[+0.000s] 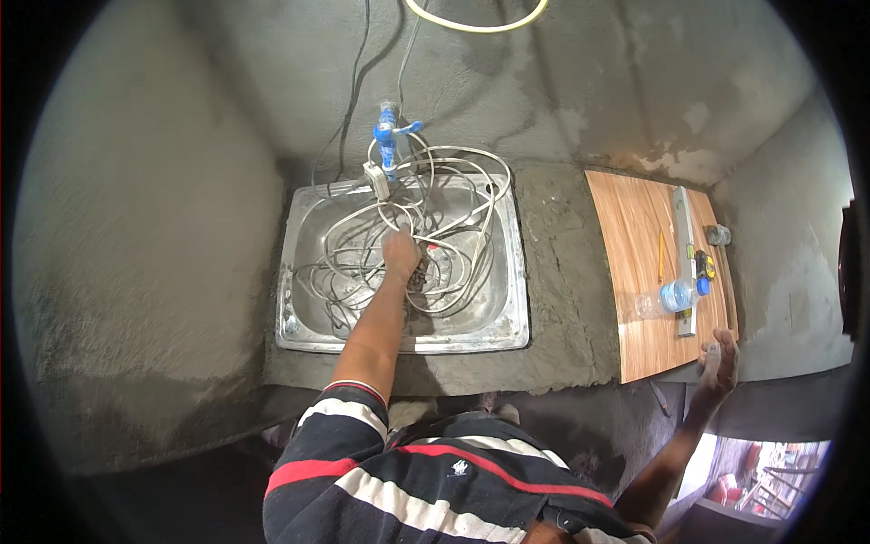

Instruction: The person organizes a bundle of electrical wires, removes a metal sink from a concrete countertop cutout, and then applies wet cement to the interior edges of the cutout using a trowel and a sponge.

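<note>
A coiled tangle of white cable (494, 204), mixed with darker cord, lies in a steel sink (521, 308). Over the basin's middle, my left hand (401, 254) is closed on the cable; some of its fingers are hidden beneath. A pale plug or socket block (376, 180) sits on the cable near the sink's back rim. My right hand (720, 361) is off to the right, at the near corner of a wood-grain board (625, 236), fingers stretched out and nothing seen in them.
A blue-wrapped tap (385, 136) rises behind the sink. On the board lie a plastic bottle (675, 296), a spirit level (683, 222), a yellow pencil (661, 257) and a tape measure (705, 266), with a glass jar (718, 236) beside them. A yellow hose (480, 29) hangs above.
</note>
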